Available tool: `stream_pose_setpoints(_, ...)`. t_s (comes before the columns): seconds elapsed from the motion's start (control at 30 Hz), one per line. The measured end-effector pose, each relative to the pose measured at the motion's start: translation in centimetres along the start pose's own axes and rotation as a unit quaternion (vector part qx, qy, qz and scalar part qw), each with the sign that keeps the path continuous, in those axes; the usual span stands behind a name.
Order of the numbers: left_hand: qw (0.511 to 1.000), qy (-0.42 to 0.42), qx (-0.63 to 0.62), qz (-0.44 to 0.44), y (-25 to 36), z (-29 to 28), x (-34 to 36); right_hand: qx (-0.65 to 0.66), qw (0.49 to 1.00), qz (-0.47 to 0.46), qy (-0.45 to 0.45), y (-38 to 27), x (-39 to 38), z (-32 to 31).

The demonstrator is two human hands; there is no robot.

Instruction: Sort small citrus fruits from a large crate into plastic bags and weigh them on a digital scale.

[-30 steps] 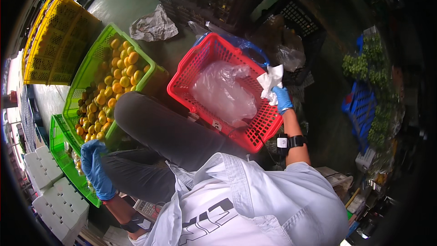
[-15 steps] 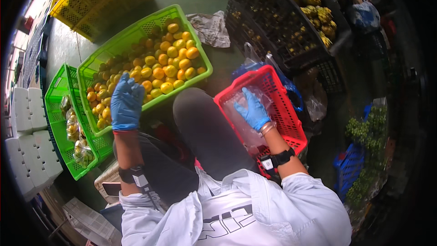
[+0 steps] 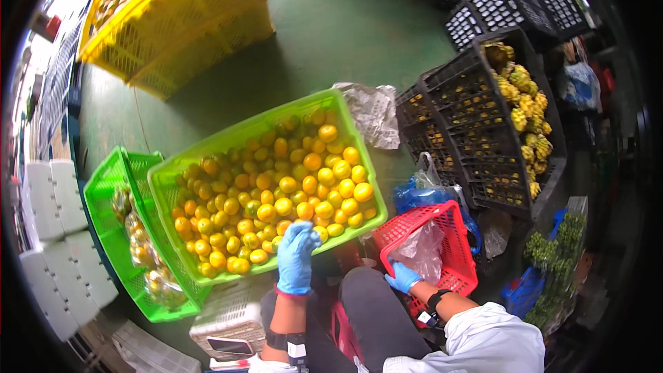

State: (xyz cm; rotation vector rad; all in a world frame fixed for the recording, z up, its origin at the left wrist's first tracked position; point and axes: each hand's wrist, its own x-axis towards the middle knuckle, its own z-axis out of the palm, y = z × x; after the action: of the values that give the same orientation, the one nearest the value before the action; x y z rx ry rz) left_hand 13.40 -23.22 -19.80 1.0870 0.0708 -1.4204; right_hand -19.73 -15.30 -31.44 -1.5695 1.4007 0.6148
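Observation:
My left hand [image 3: 297,255], in a blue glove, is over the near edge of a bright green crate [image 3: 228,139]. Its fingers are curled together; whether they hold anything is hidden. Small orange, yellow and greenish citrus fruits [image 3: 284,206] fill much of the crate, just beyond those fingers. To the right, my other gloved hand, the right hand [image 3: 402,278], is closed at the near left rim of a red perforated basket [image 3: 452,262]. Crumpled clear plastic bags [image 3: 421,249] lie inside that basket.
A narrower green crate [image 3: 162,311] with bagged fruit stands left, by white foam boxes [image 3: 52,200]. Behind is a yellow crate [image 3: 186,34]. Crumpled paper [image 3: 369,114] and a black crate [image 3: 442,124] of knobbly yellow fruit [image 3: 525,103] are right. A phone [image 3: 230,347] rests near my left arm.
The view has shifted, bringing more of the floor beyond into sight. My left hand has moved right along the crate's near edge. My right hand has gone from spread over the plastic to the basket's rim.

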Motion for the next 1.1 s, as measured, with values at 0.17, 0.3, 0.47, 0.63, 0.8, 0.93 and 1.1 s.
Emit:
stream_pose_setpoints(0.17,0.995,0.047,-0.052,-0.073,9.1,3.1,-10.2,-0.020,0.989,0.033,-0.144,-0.7,-11.0,-8.0)
stream_pose_setpoints(0.3,0.986,-0.011,0.120,-0.113,17.6,12.0,-18.5,0.142,0.982,0.110,0.050,-0.5,-20.7,-11.0)
stream_pose_setpoints(0.47,0.958,-0.115,0.223,-0.141,23.0,19.8,-22.7,0.733,0.642,0.137,0.179,-0.9,-34.9,-12.6)
stream_pose_setpoints(0.63,0.937,-0.215,0.237,-0.142,24.7,25.3,-21.5,0.798,0.482,0.196,0.306,1.6,-51.2,-4.3)
stream_pose_setpoints(0.8,0.878,-0.325,0.320,-0.148,21.3,34.5,-24.0,0.782,0.289,0.380,0.401,1.1,-61.8,11.7)
stream_pose_setpoints(0.93,0.795,-0.424,0.400,-0.167,14.8,38.3,-24.5,0.749,0.196,0.317,0.548,-0.3,-63.7,15.6)
stream_pose_setpoints(1.1,0.757,-0.396,0.474,-0.210,4.0,41.2,-29.3,0.534,0.389,0.196,0.725,-1.3,-63.1,4.6)
